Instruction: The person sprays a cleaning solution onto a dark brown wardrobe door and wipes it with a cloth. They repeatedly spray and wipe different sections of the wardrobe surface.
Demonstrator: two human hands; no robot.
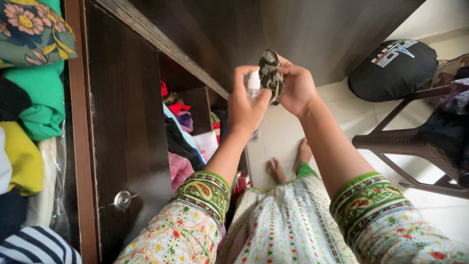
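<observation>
Hands with spray bottle and rag at wardrobe

Wardrobe [127,122] fills the left, its dark door with a round metal knob [122,199] beside shelves of folded clothes [29,98]. More clothes [183,142] crowd the open compartment behind the door. A brown chair [415,146] stands on the tiled floor [283,132] at right, a black bag [393,68] beyond it. Bare feet [288,164] show on the floor below. The left hand [246,105] is closed around a small white spray bottle [253,83], held up before the door's edge. The right hand [295,88] grips a bunched grey rag [271,73], touching the bottle's top.
</observation>
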